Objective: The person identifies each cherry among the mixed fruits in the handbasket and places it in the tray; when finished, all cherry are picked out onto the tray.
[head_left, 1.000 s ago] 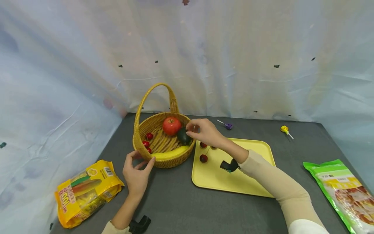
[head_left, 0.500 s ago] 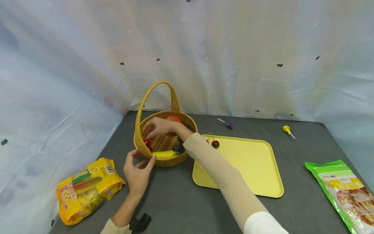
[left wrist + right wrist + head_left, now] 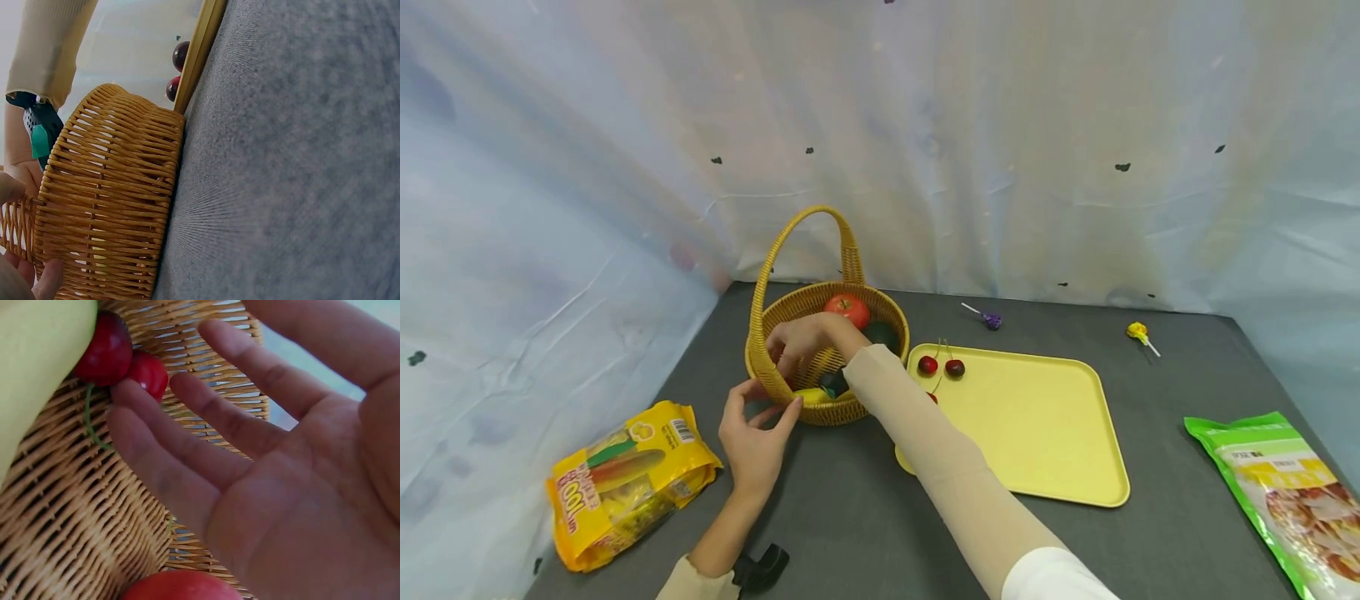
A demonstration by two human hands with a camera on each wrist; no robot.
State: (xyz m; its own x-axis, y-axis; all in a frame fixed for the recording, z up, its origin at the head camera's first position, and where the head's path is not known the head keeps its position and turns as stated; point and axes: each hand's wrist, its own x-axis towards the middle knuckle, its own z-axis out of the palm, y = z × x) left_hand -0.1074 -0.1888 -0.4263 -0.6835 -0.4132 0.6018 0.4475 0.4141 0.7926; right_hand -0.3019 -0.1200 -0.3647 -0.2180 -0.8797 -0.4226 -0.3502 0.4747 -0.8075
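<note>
I've got the basket [image 3: 831,415] at 8 o'clock in head view; left hand [image 3: 752,442] is clamped on its 7 o'clock edge; right hand [image 3: 801,340] is inside (fingers apart), cherries [image 3: 107,353] near its fingertips.

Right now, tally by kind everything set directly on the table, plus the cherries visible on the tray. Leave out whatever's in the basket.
Basket: 1
Tray: 1
Lollipops: 2
Bags: 2
Cherries: 3, one partly hidden by the sleeve
Total: 9
</note>
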